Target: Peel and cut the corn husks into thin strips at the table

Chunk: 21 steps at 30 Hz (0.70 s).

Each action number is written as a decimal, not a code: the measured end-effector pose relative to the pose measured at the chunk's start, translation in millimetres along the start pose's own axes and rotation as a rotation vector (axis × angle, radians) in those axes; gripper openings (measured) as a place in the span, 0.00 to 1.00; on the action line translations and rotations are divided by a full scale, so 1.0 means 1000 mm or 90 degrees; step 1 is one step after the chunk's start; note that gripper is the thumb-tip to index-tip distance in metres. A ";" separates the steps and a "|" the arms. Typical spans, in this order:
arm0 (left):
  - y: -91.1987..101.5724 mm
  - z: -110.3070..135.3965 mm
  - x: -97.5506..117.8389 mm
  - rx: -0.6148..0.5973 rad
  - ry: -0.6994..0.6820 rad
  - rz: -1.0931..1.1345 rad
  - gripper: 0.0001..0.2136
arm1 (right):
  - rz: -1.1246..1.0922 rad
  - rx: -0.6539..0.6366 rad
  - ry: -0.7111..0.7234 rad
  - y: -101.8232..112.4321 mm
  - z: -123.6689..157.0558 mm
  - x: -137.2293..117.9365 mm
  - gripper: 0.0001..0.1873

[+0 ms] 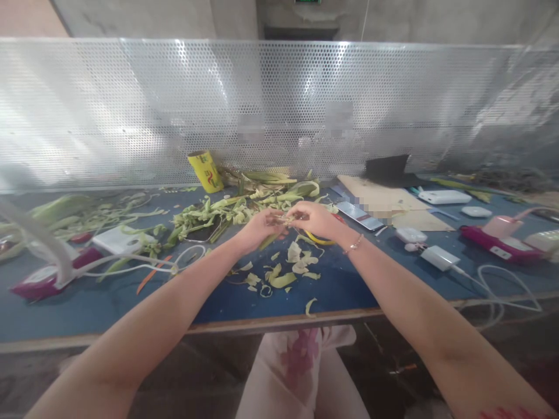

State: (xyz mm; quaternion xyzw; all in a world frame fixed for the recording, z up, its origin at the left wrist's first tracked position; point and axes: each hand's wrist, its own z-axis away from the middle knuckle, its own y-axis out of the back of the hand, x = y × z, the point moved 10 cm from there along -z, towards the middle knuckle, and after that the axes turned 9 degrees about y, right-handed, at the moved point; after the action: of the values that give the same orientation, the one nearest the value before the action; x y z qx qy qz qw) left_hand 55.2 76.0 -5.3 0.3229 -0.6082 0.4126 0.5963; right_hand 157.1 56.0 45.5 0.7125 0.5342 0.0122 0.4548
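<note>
Lap: white cloth with pink flowers [301, 355], below the hands, under the counter [345, 288] edge.
Left hand [257, 228]: fingers pinched on a green stalk [286, 220].
Right hand [317, 220]: clenched on the same stalk's other end; bracelet [354, 244] at the wrist.
Stalk: held between both hands, just above the counter.
Peelings [283, 273]: scattered beneath the hands.
Leaf pile [218, 212]: beyond the left hand.
Yellow roll [205, 171]: behind that pile.

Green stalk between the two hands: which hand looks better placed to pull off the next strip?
Probably the right hand: its fingertips pinch at the top end of the green stalk, while the left hand is wrapped around it lower down and seems to hold it steady.
</note>
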 end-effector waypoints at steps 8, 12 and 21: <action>0.000 -0.003 -0.008 -0.001 0.035 -0.059 0.03 | -0.036 0.074 -0.024 0.007 0.001 0.009 0.10; -0.003 0.001 -0.011 0.007 0.064 -0.031 0.05 | -0.064 0.083 -0.024 0.004 0.001 0.010 0.10; -0.003 0.002 -0.008 0.035 0.027 -0.103 0.11 | -0.116 0.084 -0.011 -0.002 0.001 0.011 0.08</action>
State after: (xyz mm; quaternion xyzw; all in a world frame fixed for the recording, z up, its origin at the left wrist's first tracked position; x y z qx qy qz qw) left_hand 57.1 71.8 -13.1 0.3783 -0.5559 0.3862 0.6315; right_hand 160.8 63.5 38.7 0.6893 0.5927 -0.0709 0.4106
